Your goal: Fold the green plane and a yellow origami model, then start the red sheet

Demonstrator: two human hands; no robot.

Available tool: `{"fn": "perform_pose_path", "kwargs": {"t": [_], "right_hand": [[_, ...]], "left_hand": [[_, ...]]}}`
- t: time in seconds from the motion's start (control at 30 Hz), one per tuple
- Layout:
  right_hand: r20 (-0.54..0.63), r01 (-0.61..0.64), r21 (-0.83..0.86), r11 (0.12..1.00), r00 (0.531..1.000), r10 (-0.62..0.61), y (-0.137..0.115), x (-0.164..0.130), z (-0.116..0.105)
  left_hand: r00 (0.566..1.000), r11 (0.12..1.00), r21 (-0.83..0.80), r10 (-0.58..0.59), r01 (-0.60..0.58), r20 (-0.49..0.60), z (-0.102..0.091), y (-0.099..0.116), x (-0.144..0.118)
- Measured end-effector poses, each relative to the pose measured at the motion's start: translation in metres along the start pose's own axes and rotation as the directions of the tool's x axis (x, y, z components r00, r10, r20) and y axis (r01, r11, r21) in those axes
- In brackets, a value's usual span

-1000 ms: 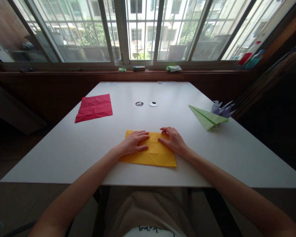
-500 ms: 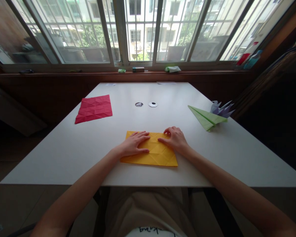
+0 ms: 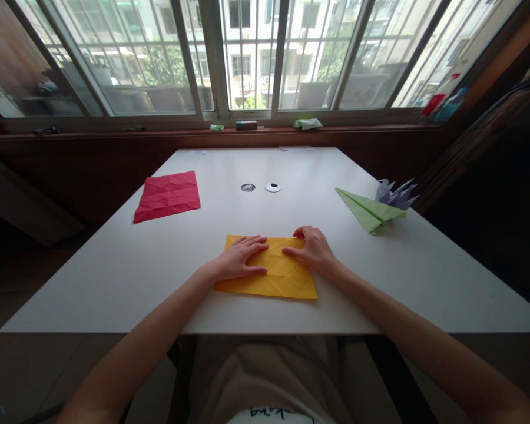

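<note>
- Yellow paper (image 3: 274, 280) flat on tabletop (image 3: 115, 271), near the front edge, creased in a grid of folds.
- Left hand (image 3: 238, 259) spread flat on the paper's left half, fingers extended, pressing down, gripping nothing.
- Right hand (image 3: 312, 247) on the paper's far right corner, fingers bent, tips touching the sheet; pinching or only pressing, cannot tell.
- Green plane (image 3: 367, 209) well apart to the right, purple origami (image 3: 395, 193) just behind it, touching.
- Red paper (image 3: 168, 195) flat, far left.
- Two round holes (image 3: 260, 187) mid-tabletop, beyond the hands.
- Small items (image 3: 247, 125) on the windowsill, farthest back.
</note>
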State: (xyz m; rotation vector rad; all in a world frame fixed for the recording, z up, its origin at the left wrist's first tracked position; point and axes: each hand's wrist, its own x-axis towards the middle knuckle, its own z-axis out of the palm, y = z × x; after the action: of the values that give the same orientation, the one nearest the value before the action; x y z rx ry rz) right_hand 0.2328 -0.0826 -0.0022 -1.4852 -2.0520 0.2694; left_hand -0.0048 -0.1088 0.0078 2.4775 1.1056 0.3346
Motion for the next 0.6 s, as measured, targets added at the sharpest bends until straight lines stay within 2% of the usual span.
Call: {"fn": "perform_pose_path", "kwargs": {"t": [0.13,0.2,0.33,0.47,0.53,0.6], "right_hand": [[-0.047,0.023,0.109,0.994,0.999,-0.018,-0.002,-0.002,-0.002],[-0.058,0.017,0.225,0.974,0.998,-0.004,-0.003,-0.003,-0.002],[-0.059,0.009,0.494,0.869,0.998,0.024,-0.005,-0.005,-0.002],[-0.125,0.118,0.426,0.897,0.99,-0.07,-0.011,-0.008,-0.003],[-0.157,0.238,0.362,0.902,0.969,-0.192,-0.014,-0.011,-0.005],[-0.155,0.382,0.327,0.864,0.924,-0.349,-0.017,-0.013,-0.006]], "left_hand": [[1.0,1.0,0.012,-0.004,0.004,0.006,0.001,0.001,0.0],[1.0,1.0,0.025,-0.011,0.011,0.0,0.002,0.001,0.0],[0.999,0.999,0.05,-0.008,0.009,-0.033,0.006,0.003,0.0],[0.997,0.998,0.068,0.004,0.001,-0.074,0.008,0.004,0.001],[0.996,0.997,0.075,-0.001,0.008,-0.091,0.009,0.004,0.001],[0.995,0.997,0.077,-0.004,0.012,-0.105,0.009,0.003,0.001]]}}
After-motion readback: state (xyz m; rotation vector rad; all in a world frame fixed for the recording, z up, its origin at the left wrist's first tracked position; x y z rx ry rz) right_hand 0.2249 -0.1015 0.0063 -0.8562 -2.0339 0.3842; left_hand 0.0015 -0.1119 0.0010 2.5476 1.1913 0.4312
